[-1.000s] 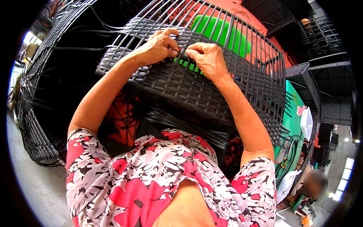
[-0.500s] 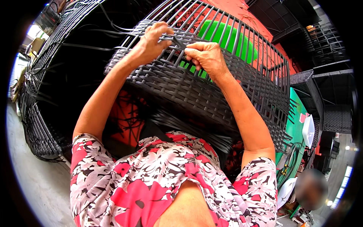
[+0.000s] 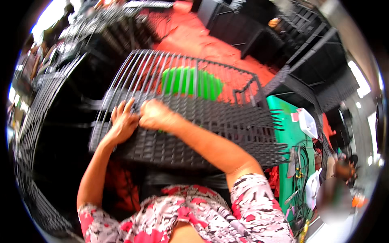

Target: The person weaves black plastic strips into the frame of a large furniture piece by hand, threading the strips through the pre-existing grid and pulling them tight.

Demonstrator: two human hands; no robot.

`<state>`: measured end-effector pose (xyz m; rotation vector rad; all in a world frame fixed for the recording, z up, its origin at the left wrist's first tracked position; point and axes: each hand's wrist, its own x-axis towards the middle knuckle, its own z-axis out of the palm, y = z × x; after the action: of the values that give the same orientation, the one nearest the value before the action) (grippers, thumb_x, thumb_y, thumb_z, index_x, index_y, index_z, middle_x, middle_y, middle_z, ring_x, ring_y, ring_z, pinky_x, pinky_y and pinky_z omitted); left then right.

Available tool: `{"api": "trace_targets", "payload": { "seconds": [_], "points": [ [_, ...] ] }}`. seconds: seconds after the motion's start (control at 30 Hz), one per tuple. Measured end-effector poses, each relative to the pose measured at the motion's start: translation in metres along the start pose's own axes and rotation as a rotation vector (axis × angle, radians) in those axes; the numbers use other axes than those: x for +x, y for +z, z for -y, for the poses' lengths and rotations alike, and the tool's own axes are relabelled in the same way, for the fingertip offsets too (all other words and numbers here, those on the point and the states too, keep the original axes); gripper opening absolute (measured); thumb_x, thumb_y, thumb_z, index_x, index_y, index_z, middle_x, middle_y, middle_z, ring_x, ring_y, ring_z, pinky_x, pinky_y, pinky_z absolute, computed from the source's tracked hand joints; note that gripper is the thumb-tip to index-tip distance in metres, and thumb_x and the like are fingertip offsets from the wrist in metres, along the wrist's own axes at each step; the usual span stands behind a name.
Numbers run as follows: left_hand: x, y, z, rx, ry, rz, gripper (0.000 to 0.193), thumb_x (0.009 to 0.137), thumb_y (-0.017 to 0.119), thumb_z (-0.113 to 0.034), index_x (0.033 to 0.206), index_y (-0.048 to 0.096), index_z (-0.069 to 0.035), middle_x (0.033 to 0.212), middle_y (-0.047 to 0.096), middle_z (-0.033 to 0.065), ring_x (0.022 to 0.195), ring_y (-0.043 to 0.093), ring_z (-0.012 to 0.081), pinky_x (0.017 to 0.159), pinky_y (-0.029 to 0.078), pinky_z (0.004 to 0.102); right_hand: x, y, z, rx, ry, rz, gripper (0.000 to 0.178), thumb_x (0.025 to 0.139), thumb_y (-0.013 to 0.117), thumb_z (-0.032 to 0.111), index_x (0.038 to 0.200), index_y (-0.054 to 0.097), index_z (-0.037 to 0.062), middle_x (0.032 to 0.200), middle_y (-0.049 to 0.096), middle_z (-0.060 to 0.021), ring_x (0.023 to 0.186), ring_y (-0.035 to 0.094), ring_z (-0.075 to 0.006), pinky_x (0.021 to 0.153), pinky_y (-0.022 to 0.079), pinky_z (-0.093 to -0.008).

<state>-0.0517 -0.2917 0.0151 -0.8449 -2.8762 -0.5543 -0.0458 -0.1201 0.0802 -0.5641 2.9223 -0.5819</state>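
Note:
A grey-black woven rattan panel [image 3: 190,148] of plastic strips on thin rods lies across in front of me. Its near part is densely woven, while bare upright rods [image 3: 142,69] show along the far side. My left hand [image 3: 123,124] rests on the weave near the left end, fingers bent and apart across the rods. Right beside it, almost touching, my right hand [image 3: 156,115] is closed in a pinch over the weave. A dark plastic strip shows in that pinch in the earlier frame; now the hand mostly hides it. Motion blurs the picture.
A large dark woven piece [image 3: 52,121] stands at my left. A bright green object [image 3: 190,83] shows through the rods, above a red floor covering [image 3: 182,30]. At right are a green surface [image 3: 283,121] with a white container [image 3: 308,122], cables, dark woven furniture [image 3: 312,73] and a person.
The view has swung, so the panel appears lower and more level. Both hands now sit lower and further left in the picture, closer together, with my right forearm reaching across the panel.

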Motion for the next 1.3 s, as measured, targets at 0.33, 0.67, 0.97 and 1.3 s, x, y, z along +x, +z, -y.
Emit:
{"api": "trace_targets", "payload": {
  "seconds": [0.33,0.67,0.97,1.3],
  "points": [
    [0.000,-0.011,0.001,-0.332,-0.040,0.000,0.009,0.070,0.067,-0.017,0.077,0.066,-0.011,0.139,0.035,0.0115,0.128,0.030,0.0325,0.104,0.019,0.0458,-0.021,0.031,-0.013,0.183,-0.054,-0.327,0.014,0.065,0.061,0.018,0.070,0.064,0.0050,0.073,0.062,-0.0200,0.073,0.062,-0.0359,0.067,0.051,-0.0442],
    [0.002,-0.093,-0.014,-0.543,0.071,-0.219,0.014,0.079,0.061,-0.014,0.071,0.062,-0.002,0.120,0.049,0.0093,0.109,0.042,0.0262,0.093,0.036,0.0358,-0.031,-0.018,0.003,0.731,-0.156,-0.222,0.019,0.083,0.063,0.014,0.097,0.068,0.0021,0.063,0.062,-0.0025,0.049,0.051,-0.0050,0.045,0.040,-0.0217],
    [-0.008,-0.062,0.006,-0.198,-0.027,-0.378,0.012,0.084,0.062,-0.017,0.086,0.065,-0.006,0.121,0.053,0.0110,0.114,0.044,0.0290,0.093,0.038,0.0392,-0.012,-0.003,0.011,1.015,0.040,-0.023,0.010,0.076,0.065,0.009,0.081,0.068,0.0006,0.061,0.061,-0.0030,0.046,0.051,-0.0060,0.039,0.042,-0.0199],
    [-0.016,-0.041,0.011,-0.016,-0.025,-0.058,0.019,0.076,0.061,-0.013,0.093,0.070,-0.017,0.144,0.030,0.0103,0.130,0.026,0.0348,0.107,0.018,0.0473,0.008,-0.013,0.019,0.250,0.097,0.087,0.018,0.067,0.054,0.012,0.071,0.066,-0.0015,0.059,0.062,-0.0075,0.039,0.051,-0.0118,0.038,0.043,-0.0263]
  ]
}}
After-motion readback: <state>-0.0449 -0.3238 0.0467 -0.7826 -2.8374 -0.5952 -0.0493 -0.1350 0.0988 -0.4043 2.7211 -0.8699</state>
